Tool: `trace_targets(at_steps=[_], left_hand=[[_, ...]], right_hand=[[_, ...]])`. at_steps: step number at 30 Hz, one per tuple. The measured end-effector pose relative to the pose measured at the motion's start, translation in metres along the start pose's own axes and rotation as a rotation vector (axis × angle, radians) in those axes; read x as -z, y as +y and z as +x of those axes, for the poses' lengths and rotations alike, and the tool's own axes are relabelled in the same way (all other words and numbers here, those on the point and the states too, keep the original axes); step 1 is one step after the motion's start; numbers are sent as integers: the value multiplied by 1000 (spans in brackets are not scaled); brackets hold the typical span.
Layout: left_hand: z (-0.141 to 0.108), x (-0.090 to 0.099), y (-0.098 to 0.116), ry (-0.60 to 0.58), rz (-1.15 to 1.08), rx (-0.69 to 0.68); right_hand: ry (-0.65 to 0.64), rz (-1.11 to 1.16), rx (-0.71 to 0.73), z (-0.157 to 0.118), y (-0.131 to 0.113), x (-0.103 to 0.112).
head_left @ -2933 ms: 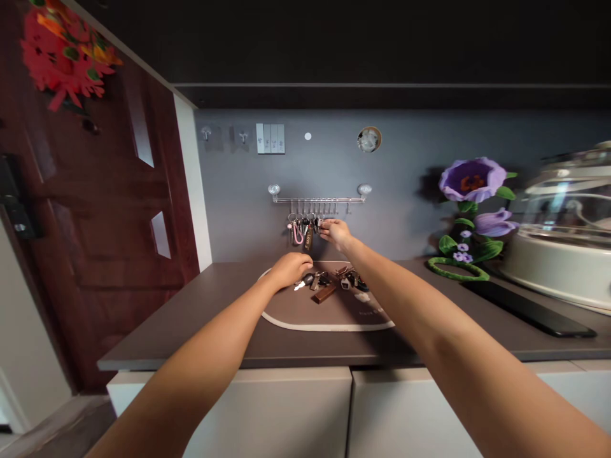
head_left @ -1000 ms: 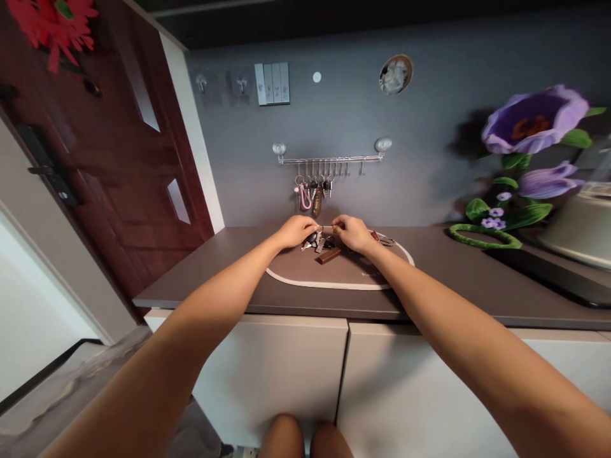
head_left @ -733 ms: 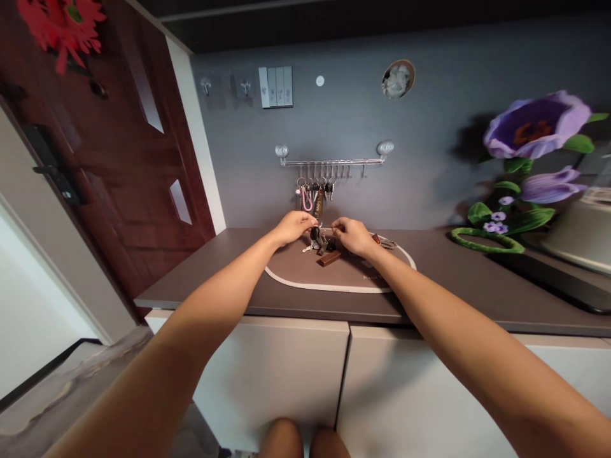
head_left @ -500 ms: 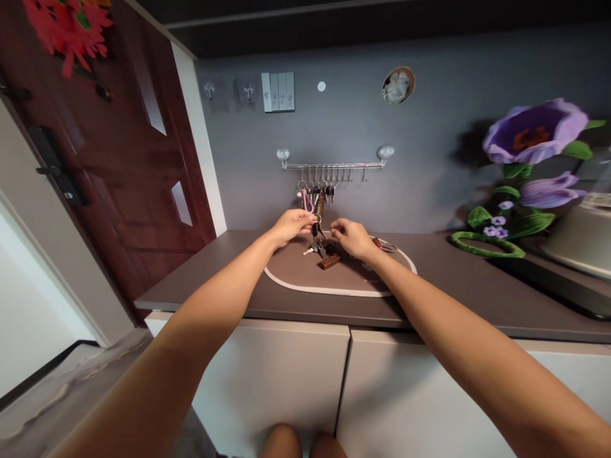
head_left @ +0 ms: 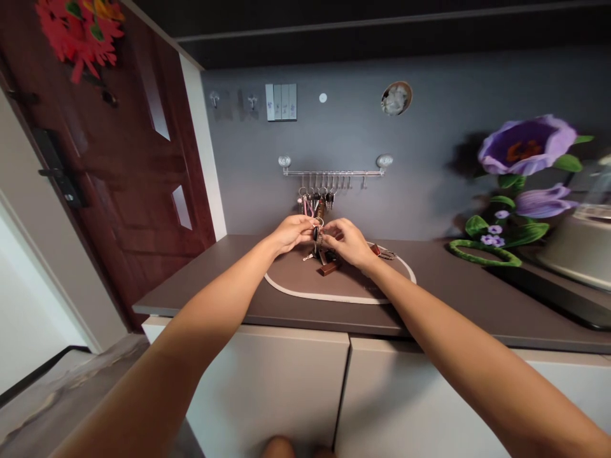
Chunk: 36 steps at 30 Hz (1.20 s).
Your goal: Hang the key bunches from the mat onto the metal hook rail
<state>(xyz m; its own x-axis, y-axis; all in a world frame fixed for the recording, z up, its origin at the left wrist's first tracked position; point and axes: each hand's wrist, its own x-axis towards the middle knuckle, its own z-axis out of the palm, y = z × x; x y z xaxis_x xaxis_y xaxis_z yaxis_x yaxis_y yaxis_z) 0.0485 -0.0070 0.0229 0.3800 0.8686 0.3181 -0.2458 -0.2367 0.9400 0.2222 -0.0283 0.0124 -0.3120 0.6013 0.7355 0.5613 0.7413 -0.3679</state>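
My left hand (head_left: 294, 233) pinches a key ring (head_left: 318, 222) just above an oval mat (head_left: 305, 294). Dark keys (head_left: 316, 235) hang from that ring. From the other side my right hand (head_left: 348, 240) has its thumb and fingers closed at the same bunch; its fingertips partly hide what they grip. Below the hands, a brown block-shaped fob (head_left: 329, 267) and a silver key (head_left: 308, 257) lie on the mat. Behind them, several key bunches (head_left: 329, 198) hang from a clear hook rail (head_left: 334, 173) on the wall.
Right of my right hand, a reddish-brown item with a cord (head_left: 384, 252) lies on the mat. A purple flower decoration (head_left: 527, 149) stands on the counter (head_left: 191, 273) at right, beside a black slab (head_left: 544, 289) and a pale rounded object (head_left: 580, 245). A dark red door (head_left: 138, 165) is at left.
My right hand has moved left and in to the key bunch, where its fingers now meet it. My left hand still pinches the ring. The view has tilted up slightly.
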Motion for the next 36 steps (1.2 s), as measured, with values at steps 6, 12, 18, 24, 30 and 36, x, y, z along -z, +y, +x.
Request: trace_targets(at_steps=[6, 12, 18, 24, 30, 36], left_hand=[[0, -2, -2, -29, -37, 20], [0, -1, -1, -38, -65, 18], [-1, -1, -1, -20, -65, 15], [-3, -4, 2, 12, -91, 20], [-1, 0, 0, 29, -105, 25], [0, 2, -3, 24, -66, 30]], right_hand=[[6, -35, 84, 0, 5, -3], [14, -188, 169, -1, 2, -1], [-5, -396, 222, -1, -2, 1], [29, -391, 228, 0, 1, 0], [68, -205, 243, 2, 6, 2], [98, -87, 201, 3, 0, 7]])
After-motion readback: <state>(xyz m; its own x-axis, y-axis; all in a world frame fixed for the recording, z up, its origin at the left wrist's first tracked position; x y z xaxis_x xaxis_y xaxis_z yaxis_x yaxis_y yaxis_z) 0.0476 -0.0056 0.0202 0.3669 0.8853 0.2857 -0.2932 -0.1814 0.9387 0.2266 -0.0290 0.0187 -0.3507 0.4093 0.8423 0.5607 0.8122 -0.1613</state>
